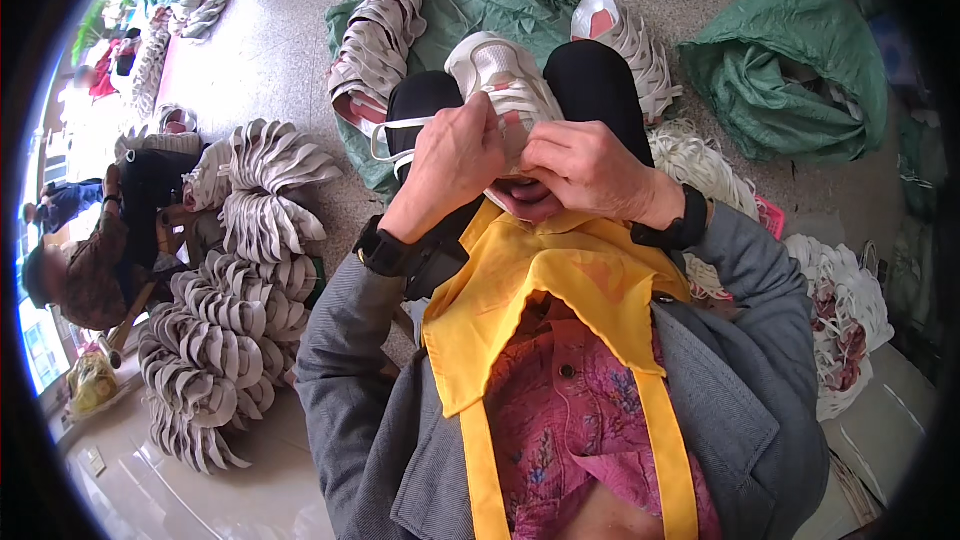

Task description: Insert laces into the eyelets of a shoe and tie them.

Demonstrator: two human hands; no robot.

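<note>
Between my knees rests a white shoe (497, 68), toe pointing away from me, with crossed lacing over its front and a pinkish lining showing at its opening. My left hand (452, 158) is closed at the left side of the lacing, gripping a white shoelace (402, 124) that loops out to the left. Opposite it, my right hand (592, 166) has thumb and fingers pinched together against the right side of the shoe's opening. What lies inside that pinch is hidden by the fingers. A yellow apron (560, 265) covers my lap just below the shoe.
Nested rows of pale shoe uppers (225, 330) curve along the left floor. More nested uppers (378, 40) stand beyond my left knee, others (640, 65) beyond my right. A green sack (785, 65) sits far right, white lace bundles (700, 165) nearer. Another person (90, 265) sits at left.
</note>
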